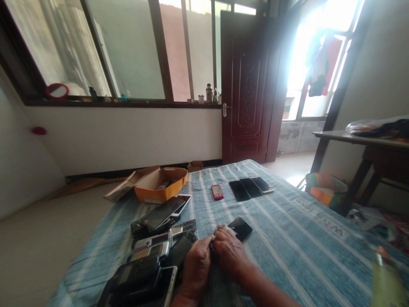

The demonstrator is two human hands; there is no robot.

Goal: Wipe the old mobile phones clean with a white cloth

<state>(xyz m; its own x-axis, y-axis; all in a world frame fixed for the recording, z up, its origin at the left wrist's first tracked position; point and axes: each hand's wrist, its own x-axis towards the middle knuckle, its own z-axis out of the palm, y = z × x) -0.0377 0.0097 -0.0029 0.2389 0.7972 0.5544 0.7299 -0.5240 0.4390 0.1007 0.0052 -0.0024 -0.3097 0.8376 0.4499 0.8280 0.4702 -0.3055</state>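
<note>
Main risk sits on the left: the left hand point(197, 260) is right beside a dark phone point(182, 249) at the edge of the pile, so a sideways elbow or wrist swing could knock it. The two hands are together; right hand point(228, 251) is clamped on a crumpled white cloth point(232, 229), left is tucked against it, but can't tell whether it grips anything, view's blocked. Black phone point(242, 229) lies on the striped fabric point(281, 243) at the right fingertips, near end hidden behind that hand. If it's only resting there, a hard push with the cloth could skid it forward, since the fabric looks soft and loose. Fabric could also bunch under pressure and drag neighbours. Pile looks badly stacked: large dark phone point(162, 212) lies tilted over a white phone point(184, 204), likely to slide if bumped. Bulky black device point(136, 273) sits on a white-edged phone point(171, 283); shifting it could scuff that glass. Pink phone point(217, 192) and the three-phone row point(251, 188) are well clear of the hands, so low risk.
</note>
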